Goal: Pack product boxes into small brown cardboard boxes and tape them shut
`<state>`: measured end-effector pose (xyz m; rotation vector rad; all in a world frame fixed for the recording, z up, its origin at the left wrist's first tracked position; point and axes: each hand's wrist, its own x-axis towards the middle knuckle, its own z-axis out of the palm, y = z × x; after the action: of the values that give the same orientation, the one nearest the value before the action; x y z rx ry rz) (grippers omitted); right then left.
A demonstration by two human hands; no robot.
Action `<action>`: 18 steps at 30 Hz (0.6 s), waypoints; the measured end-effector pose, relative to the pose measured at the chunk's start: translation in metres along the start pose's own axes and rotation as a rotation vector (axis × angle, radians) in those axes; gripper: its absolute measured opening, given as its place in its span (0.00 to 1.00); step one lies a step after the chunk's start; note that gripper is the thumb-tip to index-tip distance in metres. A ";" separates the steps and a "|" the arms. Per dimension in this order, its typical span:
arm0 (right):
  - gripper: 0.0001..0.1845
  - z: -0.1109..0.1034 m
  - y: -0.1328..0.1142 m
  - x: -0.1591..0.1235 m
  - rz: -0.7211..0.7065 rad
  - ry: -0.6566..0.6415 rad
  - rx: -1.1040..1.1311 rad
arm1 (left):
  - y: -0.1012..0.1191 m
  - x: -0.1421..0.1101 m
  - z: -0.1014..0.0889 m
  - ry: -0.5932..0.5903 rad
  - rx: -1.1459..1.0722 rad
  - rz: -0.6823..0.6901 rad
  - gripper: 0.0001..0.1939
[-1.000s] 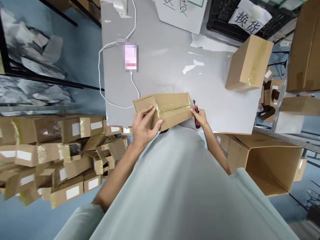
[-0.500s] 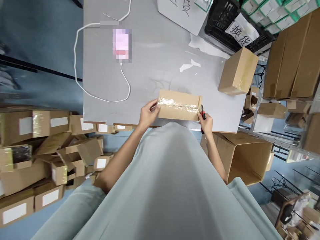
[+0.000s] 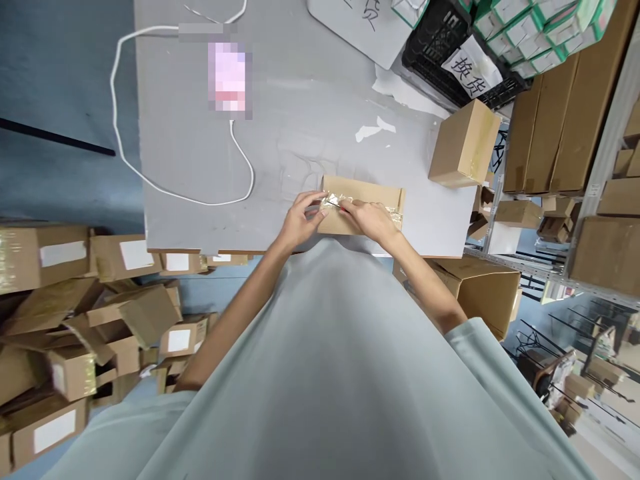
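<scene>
A taped cardboard box (image 3: 367, 189) lies at the front edge of the table, its shiny tape seam facing up. My left hand (image 3: 299, 221) grips the left end of this box, fingers at the far side and thumb on the near side. Over the top of the box, my right hand (image 3: 374, 220) is closed around a utility knife (image 3: 343, 208). Only a bit of red and the thin dark blade show, since the fingers cover the rest. The blade lies at the tape near the box's left end, close to my left fingertips.
A second cardboard box (image 3: 464, 143) stands at the table's right side, before a black crate (image 3: 435, 50). A white cable (image 3: 193, 200) loops across the left of the grey table (image 3: 280, 107). Cardboard boxes (image 3: 113, 313) are piled below left; an open carton (image 3: 487, 293) stands below right.
My right hand has moved left from the box's right end to over the tape near its left end, bringing the utility knife along. My left hand still holds the left end.
</scene>
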<state>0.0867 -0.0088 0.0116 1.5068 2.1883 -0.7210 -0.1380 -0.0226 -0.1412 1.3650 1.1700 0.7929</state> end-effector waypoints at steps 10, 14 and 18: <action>0.25 -0.015 -0.005 0.018 -0.078 -0.114 -0.156 | 0.002 -0.001 0.003 0.019 -0.010 -0.011 0.40; 0.23 -0.019 -0.003 0.026 -0.164 -0.115 -0.212 | 0.003 -0.001 0.002 0.009 0.000 -0.018 0.39; 0.26 -0.023 -0.004 0.036 -0.243 -0.097 -0.263 | 0.001 -0.002 0.002 0.021 0.016 -0.027 0.38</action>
<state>0.0700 0.0308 0.0097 1.0684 2.3103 -0.5396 -0.1366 -0.0252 -0.1399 1.3545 1.2114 0.7819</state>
